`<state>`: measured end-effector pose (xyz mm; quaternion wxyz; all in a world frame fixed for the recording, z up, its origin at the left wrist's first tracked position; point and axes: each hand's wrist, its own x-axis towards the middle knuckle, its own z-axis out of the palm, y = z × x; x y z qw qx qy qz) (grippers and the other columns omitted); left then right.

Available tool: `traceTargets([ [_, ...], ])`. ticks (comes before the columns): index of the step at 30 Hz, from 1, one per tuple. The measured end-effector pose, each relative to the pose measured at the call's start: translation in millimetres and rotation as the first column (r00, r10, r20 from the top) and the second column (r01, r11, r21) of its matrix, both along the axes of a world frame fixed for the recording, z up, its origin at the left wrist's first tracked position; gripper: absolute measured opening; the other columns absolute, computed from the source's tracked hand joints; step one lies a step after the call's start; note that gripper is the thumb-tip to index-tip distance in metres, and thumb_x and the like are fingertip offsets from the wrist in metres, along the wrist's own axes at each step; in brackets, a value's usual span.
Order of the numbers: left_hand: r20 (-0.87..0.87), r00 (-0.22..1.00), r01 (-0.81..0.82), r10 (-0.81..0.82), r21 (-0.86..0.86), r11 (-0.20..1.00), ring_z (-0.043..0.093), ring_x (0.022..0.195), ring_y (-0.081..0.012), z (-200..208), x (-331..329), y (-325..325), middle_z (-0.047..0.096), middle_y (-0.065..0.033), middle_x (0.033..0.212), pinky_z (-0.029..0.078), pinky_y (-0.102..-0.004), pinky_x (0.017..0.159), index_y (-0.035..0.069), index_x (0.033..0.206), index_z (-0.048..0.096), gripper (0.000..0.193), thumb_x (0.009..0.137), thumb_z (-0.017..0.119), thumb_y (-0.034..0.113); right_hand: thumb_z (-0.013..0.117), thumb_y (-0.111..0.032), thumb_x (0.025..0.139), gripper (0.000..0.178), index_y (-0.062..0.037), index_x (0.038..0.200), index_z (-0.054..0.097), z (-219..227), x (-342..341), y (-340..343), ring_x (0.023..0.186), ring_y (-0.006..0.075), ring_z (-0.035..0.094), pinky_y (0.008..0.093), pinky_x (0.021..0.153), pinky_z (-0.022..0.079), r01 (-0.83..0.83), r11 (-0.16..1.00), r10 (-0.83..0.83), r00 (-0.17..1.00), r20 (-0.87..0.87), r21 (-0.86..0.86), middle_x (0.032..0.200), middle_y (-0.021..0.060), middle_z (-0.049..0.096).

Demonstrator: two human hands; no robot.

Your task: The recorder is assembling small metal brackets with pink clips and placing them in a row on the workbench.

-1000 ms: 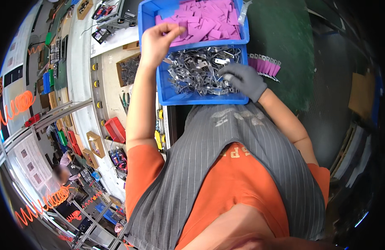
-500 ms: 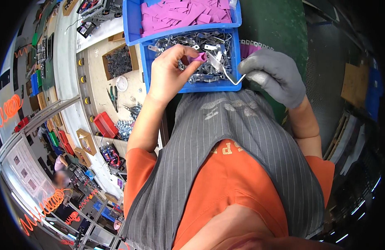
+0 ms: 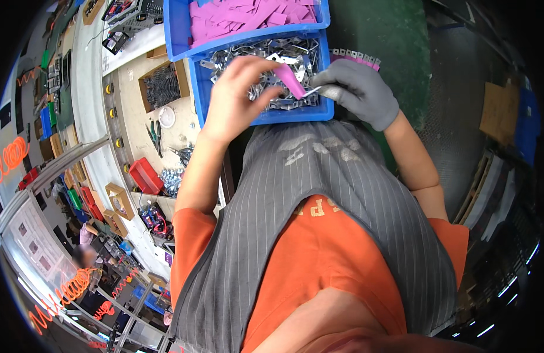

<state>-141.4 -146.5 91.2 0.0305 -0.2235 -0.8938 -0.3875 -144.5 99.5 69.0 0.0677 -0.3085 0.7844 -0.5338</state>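
My gloved right hand (image 3: 363, 94) pinches the bare end of a bent metal strip (image 3: 311, 92) over the lower blue bin (image 3: 198, 94). A pink sleeve (image 3: 291, 80) covers the strip's other part and slants up to the left. Bare and slightly blurred, my left hand (image 3: 239, 97) is just left of the sleeve. Its thumb and forefinger are apart, with the forefinger tip close to the sleeve's upper end; whether they touch I cannot tell. Loose metal strips (image 3: 225, 59) fill the bin beneath both hands.
Behind is another blue bin (image 3: 177, 35) of flat pink sleeves (image 3: 248, 17). Several sleeved strips (image 3: 357, 57) stand in a row beyond my right hand. The bench at left carries a cardboard box (image 3: 182, 79), pliers (image 3: 154, 138), a white round lid (image 3: 166, 116) and a red tray (image 3: 146, 175).
The pink sleeve has gone from my left fingers onto the metal strip. My left thumb and forefinger have parted. My right hand has moved left and slightly up with the strip.
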Motion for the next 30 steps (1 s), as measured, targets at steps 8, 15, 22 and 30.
traceTargets([
  [8, 0.730, 0.475, -0.494, -0.492, 0.683, 0.537, 0.043, 0.067, -0.0048, -20.6, 23.8, 20.8, 0.055, 0.0033, 0.079, 0.037, -0.0181, 0.062, 0.000, 0.118, 0.058, 0.033, 0.092, 0.055, 0.020, 0.065, -0.014, 0.080, 0.020, -0.0034, 0.098, 0.065, -3.6, 21.2, 7.6, 0.079, 0.0238, 0.064, 0.0310, 0.068, 0.051, 0.097, 0.991, -0.108, 0.986, -0.124, -0.092, 0.087, 0.0102, 0.064],
  [15, 0.771, 0.469, -0.510, -0.431, 0.635, 0.580, 0.045, 0.069, -0.0042, -28.5, 21.5, 38.7, 0.059, 0.0002, 0.091, 0.039, -0.0175, 0.063, 0.000, 0.121, 0.055, 0.034, 0.094, 0.053, 0.021, 0.064, -0.015, 0.082, 0.018, -0.0050, 0.096, 0.066, -12.9, 29.2, 26.7, 0.080, 0.0250, 0.063, 0.0328, 0.070, 0.050, 0.348, 0.937, -0.338, 0.923, -0.185, 0.025, 0.086, 0.0104, 0.063],
  [22, 0.891, 0.409, -0.666, -0.196, 0.439, 0.603, 0.048, 0.069, -0.0027, -65.0, 13.7, 13.6, 0.061, 0.0020, 0.092, 0.037, -0.0158, 0.056, 0.003, 0.115, 0.058, 0.030, 0.087, 0.060, 0.012, 0.061, -0.017, 0.082, 0.019, -0.0079, 0.098, 0.065, -172.9, 64.6, 149.4, 0.083, 0.0302, 0.060, 0.0363, 0.073, 0.048, 0.727, 0.560, -0.738, 0.656, -0.158, 0.398, 0.089, 0.0130, 0.062],
  [30, 0.901, 0.394, -0.706, -0.183, 0.424, 0.567, 0.048, 0.068, -0.0028, -88.9, 12.4, -14.8, 0.060, 0.0040, 0.088, 0.035, -0.0160, 0.054, 0.005, 0.113, 0.059, 0.027, 0.087, 0.060, 0.011, 0.061, -0.013, 0.081, 0.020, -0.0073, 0.100, 0.065, -193.4, 50.2, 140.4, 0.090, 0.0318, 0.059, 0.0371, 0.080, 0.047, 0.546, 0.700, -0.600, 0.800, -0.036, 0.460, 0.096, 0.0145, 0.061],
])
